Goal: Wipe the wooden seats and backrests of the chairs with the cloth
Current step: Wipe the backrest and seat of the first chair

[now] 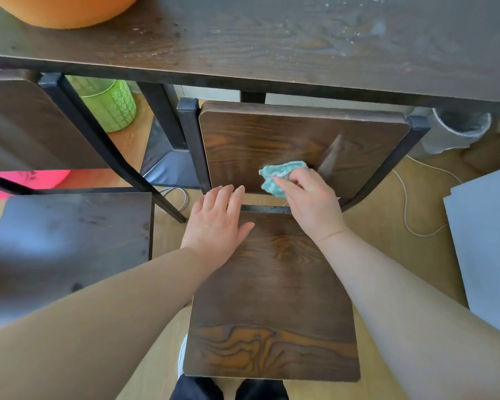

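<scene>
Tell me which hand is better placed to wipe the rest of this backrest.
Right. The right hand grips the cloth against the backrest; the left hand rests flat on the seat, holding nothing.

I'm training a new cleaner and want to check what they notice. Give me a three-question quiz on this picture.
1. True or false: the right hand holds the cloth against the backrest.
2. Where does the left hand rest? A) on the table B) on the seat C) on the green bin
3. Fill in: the cloth's main colour is ____.

Key: 1 true; 2 B; 3 teal.
</scene>
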Demonstrator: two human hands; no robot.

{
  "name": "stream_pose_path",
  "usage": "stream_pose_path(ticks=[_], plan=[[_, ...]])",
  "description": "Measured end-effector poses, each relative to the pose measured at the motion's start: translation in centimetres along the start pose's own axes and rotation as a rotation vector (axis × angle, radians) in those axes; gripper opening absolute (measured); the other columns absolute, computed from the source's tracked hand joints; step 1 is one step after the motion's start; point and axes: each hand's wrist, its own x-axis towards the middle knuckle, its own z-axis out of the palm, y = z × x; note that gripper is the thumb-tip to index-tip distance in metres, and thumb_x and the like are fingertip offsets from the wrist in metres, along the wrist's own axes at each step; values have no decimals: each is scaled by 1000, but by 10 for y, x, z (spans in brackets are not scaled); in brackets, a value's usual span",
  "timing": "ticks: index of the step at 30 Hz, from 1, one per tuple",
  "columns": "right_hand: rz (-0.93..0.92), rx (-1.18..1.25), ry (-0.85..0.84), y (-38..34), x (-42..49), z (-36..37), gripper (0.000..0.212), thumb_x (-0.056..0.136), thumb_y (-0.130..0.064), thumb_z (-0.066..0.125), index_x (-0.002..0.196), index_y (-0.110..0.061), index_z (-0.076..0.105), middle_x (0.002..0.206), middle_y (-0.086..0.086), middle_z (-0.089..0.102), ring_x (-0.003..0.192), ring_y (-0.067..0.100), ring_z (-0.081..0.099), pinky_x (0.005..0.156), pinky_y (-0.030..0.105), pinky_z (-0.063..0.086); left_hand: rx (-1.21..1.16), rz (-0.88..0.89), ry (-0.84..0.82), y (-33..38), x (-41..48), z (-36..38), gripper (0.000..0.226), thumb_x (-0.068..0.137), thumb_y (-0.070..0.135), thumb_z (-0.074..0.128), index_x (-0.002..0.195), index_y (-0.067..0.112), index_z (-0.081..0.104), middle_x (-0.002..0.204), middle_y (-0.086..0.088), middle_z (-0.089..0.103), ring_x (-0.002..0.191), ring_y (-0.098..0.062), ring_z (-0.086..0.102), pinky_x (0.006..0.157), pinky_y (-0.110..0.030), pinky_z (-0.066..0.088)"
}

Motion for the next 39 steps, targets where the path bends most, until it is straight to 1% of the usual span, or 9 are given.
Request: stream_pose_path(ticks=[5, 10, 15, 19, 22, 28, 34, 37, 39], plan=[[68, -11, -174, 14, -19, 38, 26, 101, -27, 41, 109, -22, 66, 102, -1, 57, 94, 15, 49, 80, 30, 42, 2, 10, -19, -6, 0, 17, 72, 89, 55, 48, 146, 13, 34, 143, -9, 45, 129, -30, 43, 99, -43, 42], [89, -67, -170, 15, -26, 59, 32, 100, -24, 38, 118, -22, 65, 108, -1, 57, 96, 13, 48, 80, 27, 41, 12, 0, -36, -11, -1, 24, 73, 88, 55, 50, 145, 12, 36, 141, -10, 47, 127, -31, 44, 99, -43, 42], [108, -128, -134, 6, -42, 46, 23, 98, -28, 55, 120, -21, 57, 116, -4, 56, 103, 9, 54, 83, 28, 54, 6, 19, -9, -10, -3, 15, 72, 86, 55, 54, 143, 13, 40, 139, -9, 49, 125, -30, 47, 97, -43, 44], [40, -103, 28, -9, -52, 6, 50, 97, -47, 31, 118, -17, 65, 100, -17, 55, 91, -1, 51, 83, 20, 53, 25, 59, 17, -2, -2, 1, 72, 88, 57, 51, 145, 15, 37, 144, -8, 46, 130, -29, 44, 101, -43, 43], [-106, -110, 257, -23, -46, -40, 40, 98, -27, 42, 121, -5, 67, 103, 6, 63, 96, 14, 58, 82, 19, 49, 31, 92, 32, 5, 4, -13, 73, 92, 57, 46, 149, 16, 29, 148, -7, 40, 134, -28, 38, 104, -42, 39], [-228, -193, 533, -23, 5, -108, 28, 97, -11, 55, 122, -3, 66, 99, 12, 63, 95, 17, 56, 83, 14, 42, 49, 117, 31, 15, 16, -23, 71, 96, 59, 36, 152, 20, 17, 154, -5, 31, 141, -27, 28, 113, -43, 32], [-335, -277, 397, 8, 15, -97, 29, 99, -16, 52, 122, -3, 65, 105, 13, 63, 100, 21, 59, 85, 24, 50, 61, 133, 9, 24, 13, -3, 71, 93, 59, 42, 150, 19, 25, 151, -6, 37, 137, -27, 34, 109, -43, 35], [-282, -264, 248, 24, 2, -75, 39, 101, -26, 40, 118, -2, 65, 107, 12, 63, 101, 18, 56, 84, 21, 50, 65, 119, 8, 25, 9, 9, 72, 89, 57, 52, 145, 15, 36, 144, -8, 46, 128, -29, 44, 101, -44, 42], [-252, -269, 176, 39, -8, -56, 33, 99, -24, 45, 115, -3, 66, 105, 9, 62, 97, 17, 57, 78, 25, 54, 77, 120, 14, 24, 8, 18, 73, 86, 57, 55, 142, 14, 40, 139, -8, 50, 122, -29, 48, 97, -43, 44]])
